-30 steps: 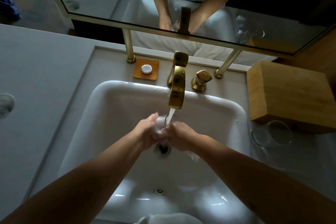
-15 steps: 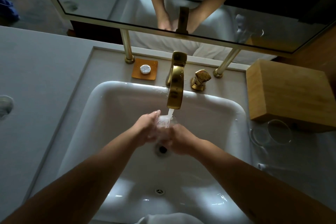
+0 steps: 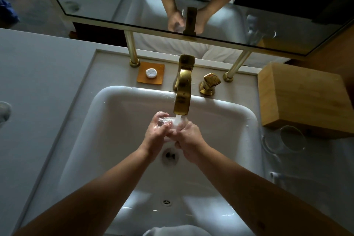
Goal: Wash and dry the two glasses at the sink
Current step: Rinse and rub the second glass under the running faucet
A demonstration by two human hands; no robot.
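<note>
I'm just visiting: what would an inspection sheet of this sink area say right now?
Surface: grey countertop around a white sink, wet at the rim.
Job's things: one glass held under running water from the gold faucet; second glass lying on the counter on the right.
Clutter: wrapped soap on an orange dish; wooden box; white towel at the near edge.
Grippers: left hand and right hand both grip the glass.
Cables: nothing seen.
Surroundings: mirror on gold posts, reflecting the person.
</note>
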